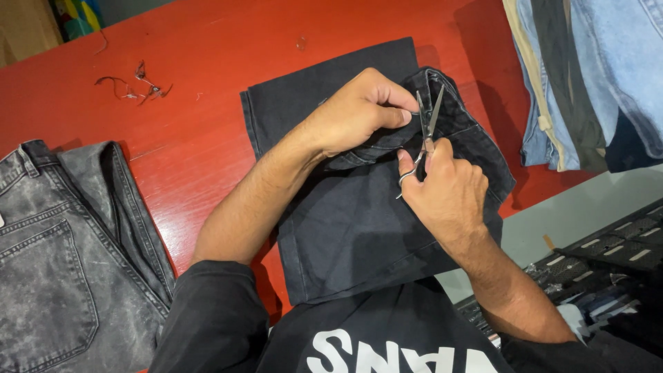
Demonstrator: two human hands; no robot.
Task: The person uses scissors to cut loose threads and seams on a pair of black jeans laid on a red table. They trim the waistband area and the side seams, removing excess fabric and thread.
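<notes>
Two hands are at work on one dark garment. My right hand (449, 190) has its grip closed around the handles of a small pair of scissors (427, 128), with the blades pointing to 12 o'clock and a little parted, the tips just over the waistband. My left hand (359, 110) is clenched on a fold of the black jeans (345, 221), pinching the cloth between thumb and fingers just beside the blades, at 9 o'clock from them. I cannot tell if a thread already lies between the blades; it is too small to see.

The black jeans lie folded on the red surface (207, 145), the waistband toward 1 o'clock and the legs toward me at 6 o'clock.

I judge that the step in hand is trimming loose threads at the waistband. The next move calls for a steady pinch to keep the cloth tight, and for closing the blades only on the thread, not on the denim or the seam.

Further out, at 8 o'clock, grey washed jeans (62, 262) rest on the surface. At 10 o'clock some cut threads (135, 86) lie apart. At 2 o'clock a stack of blue and dark jeans (587, 76) hangs over the edge.
</notes>
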